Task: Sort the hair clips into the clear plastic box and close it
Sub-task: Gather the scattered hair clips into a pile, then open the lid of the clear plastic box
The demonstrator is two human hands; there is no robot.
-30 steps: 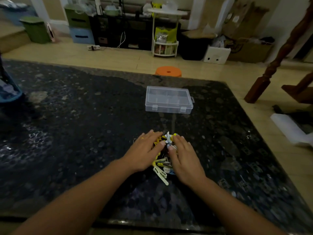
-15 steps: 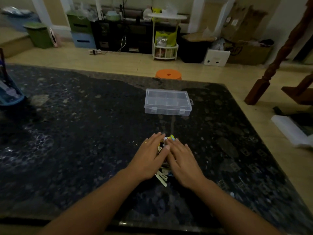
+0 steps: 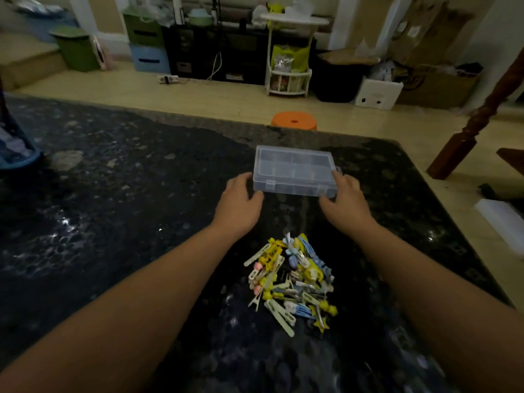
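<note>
The clear plastic box lies shut on the dark stone worktop, its two latches facing the person, and the hair clips sit in a loose heap nearer the body, between the forearms and well apart from the box. The left hand grips the box's left end, thumb at the front corner; the right hand grips the right end, fingers curled round the edge. The step in hand looks like bringing the box closer or opening it. To do it well, draw it back level, stop short of the heap, then thumb both latches up together while the fingers steady the base.
</note>
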